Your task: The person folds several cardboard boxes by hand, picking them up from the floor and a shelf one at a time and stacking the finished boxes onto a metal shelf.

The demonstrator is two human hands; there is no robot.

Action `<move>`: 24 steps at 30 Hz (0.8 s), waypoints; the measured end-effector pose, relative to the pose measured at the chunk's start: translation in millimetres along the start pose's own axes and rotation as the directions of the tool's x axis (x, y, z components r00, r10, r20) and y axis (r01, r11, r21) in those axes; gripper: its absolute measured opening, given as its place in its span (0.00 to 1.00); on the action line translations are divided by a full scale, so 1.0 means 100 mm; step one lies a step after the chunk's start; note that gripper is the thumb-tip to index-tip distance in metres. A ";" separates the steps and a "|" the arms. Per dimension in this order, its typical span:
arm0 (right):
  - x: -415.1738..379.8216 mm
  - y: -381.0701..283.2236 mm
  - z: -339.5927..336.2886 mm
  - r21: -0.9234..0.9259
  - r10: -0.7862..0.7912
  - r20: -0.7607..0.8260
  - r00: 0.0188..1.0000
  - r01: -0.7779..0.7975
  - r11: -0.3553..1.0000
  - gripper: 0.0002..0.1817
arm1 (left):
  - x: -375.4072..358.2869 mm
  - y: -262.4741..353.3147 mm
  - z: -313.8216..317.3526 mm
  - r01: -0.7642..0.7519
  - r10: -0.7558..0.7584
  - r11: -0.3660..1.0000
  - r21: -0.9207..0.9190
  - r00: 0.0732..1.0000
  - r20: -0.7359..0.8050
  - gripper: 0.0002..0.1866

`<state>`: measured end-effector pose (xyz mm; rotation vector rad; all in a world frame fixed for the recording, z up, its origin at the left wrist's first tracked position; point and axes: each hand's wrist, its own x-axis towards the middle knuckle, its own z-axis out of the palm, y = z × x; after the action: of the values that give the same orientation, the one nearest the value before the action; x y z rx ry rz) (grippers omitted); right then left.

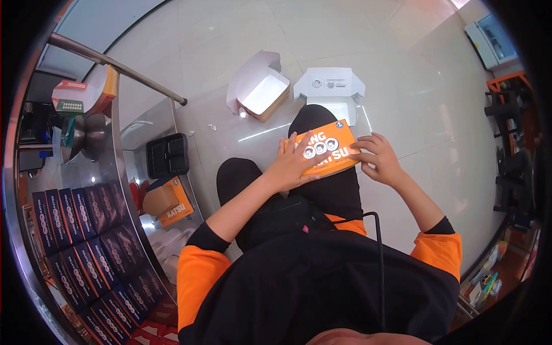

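Note:
An orange cardboard food box (pixel 338 133) with KATSU lettering and round face prints rests over my knees, its lid down. My left hand (pixel 288 167) grips it from the left, fingers spread across the top. At the right end, the bent fingers of my right hand (pixel 380 160) pinch the box's edge. Just beyond my knees, an opened box (pixel 261 95) with a white inside stands on the floor. Beside it, another opened box (pixel 329 86) shows a white flap with small dark print, partly hidden by my knee.
To my left is a metal shelf rack (pixel 127 172) holding several stacked dark boxes (pixel 86 247). A black compartment tray (pixel 167 155) and another orange box (pixel 178 208) lie lower down. Small paper scraps (pixel 212 127) are on the tiled floor (pixel 402 86). Black equipment (pixel 509 149) lines the right side.

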<state>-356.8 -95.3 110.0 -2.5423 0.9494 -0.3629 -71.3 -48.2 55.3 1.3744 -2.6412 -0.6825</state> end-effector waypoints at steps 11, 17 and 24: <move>0.13 0.19 0.70 0.771 0.603 0.083 0.793 -0.435 0.466 0.34 | -0.07 -0.23 0.72 0.075 -0.503 0.195 -0.978 0.864 -0.034 0.53; 0.40 0.20 0.78 0.931 0.488 0.193 0.851 -0.316 0.181 0.30 | -0.28 -0.27 0.46 -0.126 -0.554 0.147 -0.981 0.811 -0.187 0.46; 1.49 -1.12 0.75 0.976 0.443 -0.047 0.895 -0.053 0.211 0.28 | -1.29 0.33 -0.83 0.471 -0.486 0.852 -0.228 0.550 -0.679 0.37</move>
<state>-156.0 -97.3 109.0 -1.1151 0.8117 -0.9423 2.7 42.1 159.6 1.8866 -1.6293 -0.1104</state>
